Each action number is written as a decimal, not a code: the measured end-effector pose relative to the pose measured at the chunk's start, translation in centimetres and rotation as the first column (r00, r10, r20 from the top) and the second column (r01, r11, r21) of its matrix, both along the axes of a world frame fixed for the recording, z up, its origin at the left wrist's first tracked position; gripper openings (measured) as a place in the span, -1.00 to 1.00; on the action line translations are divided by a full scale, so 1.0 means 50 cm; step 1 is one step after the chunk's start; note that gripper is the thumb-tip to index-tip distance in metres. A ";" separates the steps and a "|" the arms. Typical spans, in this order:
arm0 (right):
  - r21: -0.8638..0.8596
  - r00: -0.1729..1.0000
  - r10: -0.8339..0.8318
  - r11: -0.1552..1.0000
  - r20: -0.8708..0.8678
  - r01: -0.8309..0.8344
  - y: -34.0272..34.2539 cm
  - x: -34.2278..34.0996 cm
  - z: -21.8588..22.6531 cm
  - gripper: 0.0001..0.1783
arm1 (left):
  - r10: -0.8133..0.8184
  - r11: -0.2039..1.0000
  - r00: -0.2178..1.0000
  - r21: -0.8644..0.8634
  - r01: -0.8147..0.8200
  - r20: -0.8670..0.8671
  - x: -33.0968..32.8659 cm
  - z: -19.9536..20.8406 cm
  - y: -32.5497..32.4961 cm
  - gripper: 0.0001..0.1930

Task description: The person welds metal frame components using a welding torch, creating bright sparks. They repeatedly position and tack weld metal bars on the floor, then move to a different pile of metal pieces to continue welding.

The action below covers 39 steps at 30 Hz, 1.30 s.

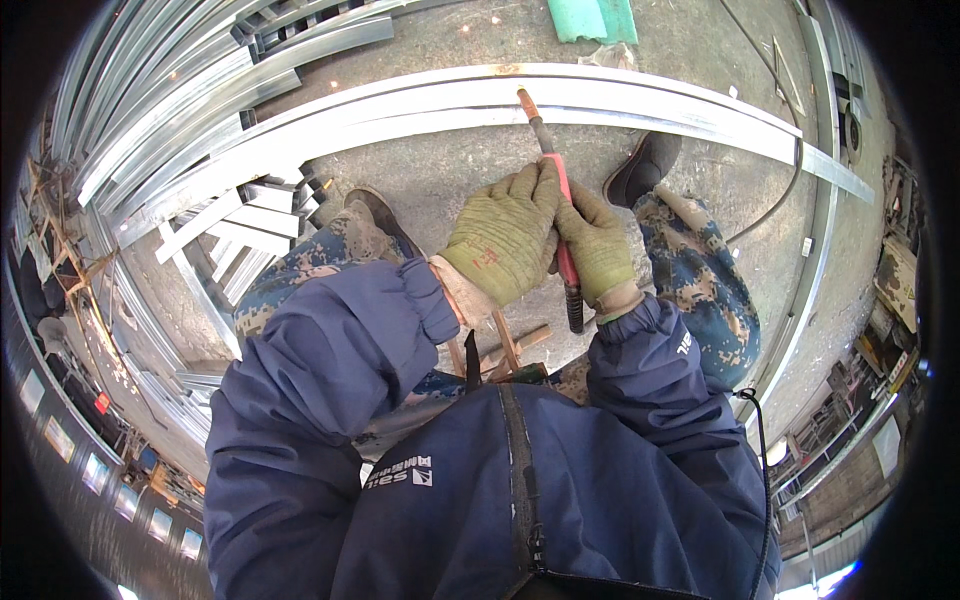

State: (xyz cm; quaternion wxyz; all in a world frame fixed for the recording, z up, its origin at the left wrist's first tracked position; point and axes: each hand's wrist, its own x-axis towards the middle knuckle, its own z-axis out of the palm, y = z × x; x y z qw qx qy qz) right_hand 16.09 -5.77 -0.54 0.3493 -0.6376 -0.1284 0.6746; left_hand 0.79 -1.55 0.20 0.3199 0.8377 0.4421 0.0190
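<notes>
A MIG welding torch [560,178] with a red handle and a coppery nozzle is in my hands, its neck pointing away from me. My right hand [597,245], in a green work glove, is closed around the handle. My left hand [505,238], gloved the same way, lies against the handle from the left with its fingers closed on it; some of its fingertips are hidden. The nozzle tip is over a long bright galvanized steel profile [400,103] lying across in front of me. A brownish mark shows on the profile's far edge just beyond the nozzle.
Stacked steel profiles [190,100] fill the far left, with short cut pieces [245,222] below them. A green sheet [592,18] lies on the concrete at the far side. A dark cable [775,75] curves down the right. My shoes [645,165] stand close behind the long profile.
</notes>
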 end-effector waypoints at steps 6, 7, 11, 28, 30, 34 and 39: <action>-0.005 0.999 0.039 0.999 -0.004 -0.039 0.002 0.006 -0.001 -0.55 | 0.023 1.000 0.998 -0.008 -0.023 0.059 0.001 0.002 0.009 -0.23; -0.004 0.999 0.039 0.999 -0.001 -0.039 0.002 0.005 0.000 -0.55 | 0.022 1.000 0.997 0.000 -0.022 0.068 0.000 -0.003 0.007 -0.23; 0.009 0.999 -0.031 0.999 -0.006 0.031 -0.004 0.001 -0.015 -0.54 | 0.011 1.000 0.998 0.019 -0.012 0.066 0.001 -0.011 0.005 -0.22; 0.002 0.998 0.022 1.000 0.053 -0.022 0.008 -0.002 0.002 -0.49 | -0.015 1.000 1.000 -0.025 0.015 0.003 -0.003 -0.003 0.008 -0.19; 0.019 0.999 0.012 1.000 0.041 -0.013 0.005 0.000 -0.003 -0.49 | -0.023 1.000 1.000 0.021 0.023 -0.018 0.000 -0.006 0.005 -0.20; 0.073 0.999 -0.015 0.997 0.046 0.011 -0.003 -0.002 -0.017 -0.50 | -0.015 1.000 1.000 0.017 0.014 0.013 -0.001 -0.008 0.006 -0.20; -0.006 0.988 0.081 0.997 0.132 -0.081 0.017 -0.004 0.017 -0.50 | 0.016 0.999 1.000 -0.040 -0.016 0.004 0.000 0.005 0.009 -0.19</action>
